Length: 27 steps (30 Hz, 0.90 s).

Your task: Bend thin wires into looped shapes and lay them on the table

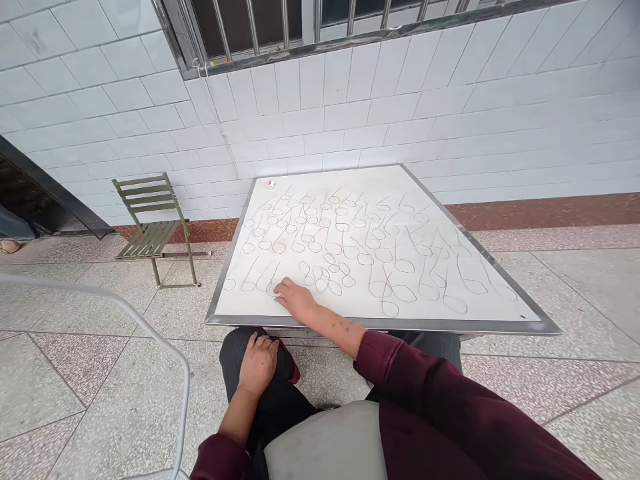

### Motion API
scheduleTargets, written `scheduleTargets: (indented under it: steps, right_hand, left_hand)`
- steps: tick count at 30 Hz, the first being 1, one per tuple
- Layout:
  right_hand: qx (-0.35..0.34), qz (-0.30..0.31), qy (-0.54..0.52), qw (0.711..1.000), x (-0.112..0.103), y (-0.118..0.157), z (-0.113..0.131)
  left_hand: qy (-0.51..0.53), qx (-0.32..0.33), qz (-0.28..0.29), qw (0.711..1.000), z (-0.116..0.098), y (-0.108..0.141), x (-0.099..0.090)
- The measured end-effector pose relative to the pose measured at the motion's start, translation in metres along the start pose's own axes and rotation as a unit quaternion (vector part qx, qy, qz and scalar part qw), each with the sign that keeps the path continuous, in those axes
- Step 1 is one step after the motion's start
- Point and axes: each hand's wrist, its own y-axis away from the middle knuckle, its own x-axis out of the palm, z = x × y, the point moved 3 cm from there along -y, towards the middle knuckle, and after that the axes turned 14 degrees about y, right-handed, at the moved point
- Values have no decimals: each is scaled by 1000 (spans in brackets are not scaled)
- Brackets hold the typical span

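My right hand (296,299) rests on the white board-topped table (400,310) near its front left, palm down. Its fingers are bent and slightly apart, with the tips beside a thin looped wire (263,288); whether they touch it I cannot tell. Many similar thin loops with straight tails are spread over the tabletop, such as a large loop (455,305) at the right. Just beyond my right hand, several loops overlap in a flower-like cluster (327,277). My left hand (260,359) lies flat on my left knee, below the table edge, holding nothing.
Grey metal trim (380,324) edges the table. A small white-and-red item (271,185) sits at its far left corner. A folding slatted chair (153,233) stands to the left. White tiled wall (340,127) and a barred window (310,27) lie behind. A pale curved tube (173,353) crosses the lower left.
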Motion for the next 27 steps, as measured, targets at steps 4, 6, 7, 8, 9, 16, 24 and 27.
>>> scheduleTargets:
  steps: [4,6,7,8,9,16,24,27]
  right_hand:
    - [-1,4,8,1000,7,-8,2]
    - [2,-8,5,1000,4,-4,0]
    - [6,-16,2,1000,0,-1,-1]
    - [12,-24,-1,1000,-4,3,-4]
    - [19,-36,-6,999,-9,8,-7]
    - [-70,-182,-127,972,-50,66,-10]
    - [-241,-126,-46,961,-65,140,10]
    - [-232,-100,-18,967,-65,150,3]
  left_hand:
    - [57,-22,-19,998,-5,-2,-2]
    - [92,-40,-34,994,-8,-2,-3]
    - [112,-50,-42,992,-9,-2,-3]
    - [134,-61,-50,988,-11,-1,-4]
    - [158,-71,-58,983,-14,-1,-4]
    - [418,-154,-119,888,-59,-7,-13]
    - [624,-200,-167,737,-117,-10,-27]
    - [609,-198,-174,748,-126,-7,-26]
